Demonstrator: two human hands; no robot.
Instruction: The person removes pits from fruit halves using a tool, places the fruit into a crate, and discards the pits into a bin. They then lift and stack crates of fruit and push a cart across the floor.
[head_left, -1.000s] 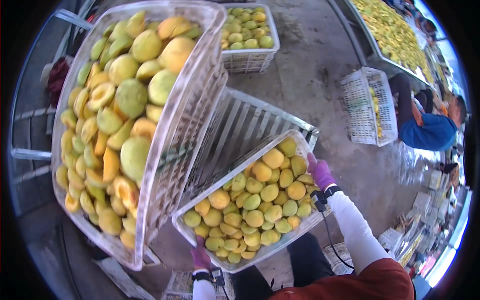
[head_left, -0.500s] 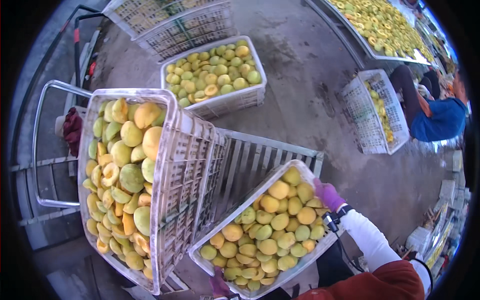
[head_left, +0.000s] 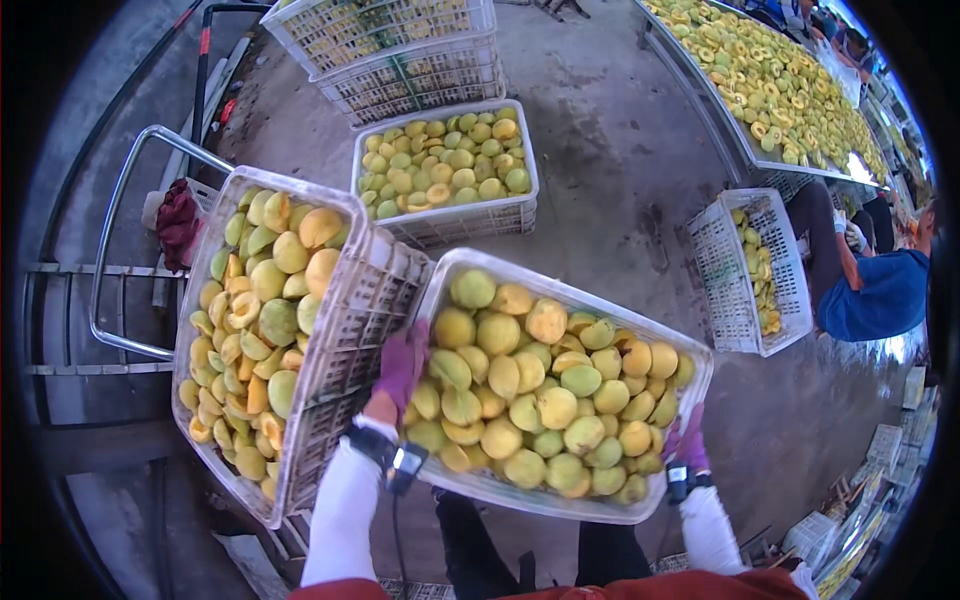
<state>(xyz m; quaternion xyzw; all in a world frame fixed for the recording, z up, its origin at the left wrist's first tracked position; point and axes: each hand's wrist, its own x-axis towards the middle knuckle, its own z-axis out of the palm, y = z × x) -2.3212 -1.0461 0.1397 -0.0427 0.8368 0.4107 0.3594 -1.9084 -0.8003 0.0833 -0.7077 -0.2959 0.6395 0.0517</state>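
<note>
A white plastic crate (head_left: 570, 507) heaped with yellow-green peaches (head_left: 556, 408), many of them halved, is in front of me above my legs. My left hand (head_left: 400, 368), in a purple glove, is closed on its left end. Closed on the right end is my right hand (head_left: 688, 442), gloved the same way; its fingertips are partly hidden by the rim. Just left of the crate and my left hand rises a stack of crates (head_left: 352, 300), its top one full of cut peaches (head_left: 255, 340).
A metal-handled cart (head_left: 100, 270) stands under the left stack. Beyond are another full crate (head_left: 500, 215) and stacked crates (head_left: 410, 75). At right, a seated person (head_left: 870, 285) has a crate (head_left: 740, 270) beside a long table of halved fruit (head_left: 770, 90).
The held crate has turned clockwise and come away from the slatted cart. My left hand has swung forward beside the stack; my right hand has moved down and slightly right.
</note>
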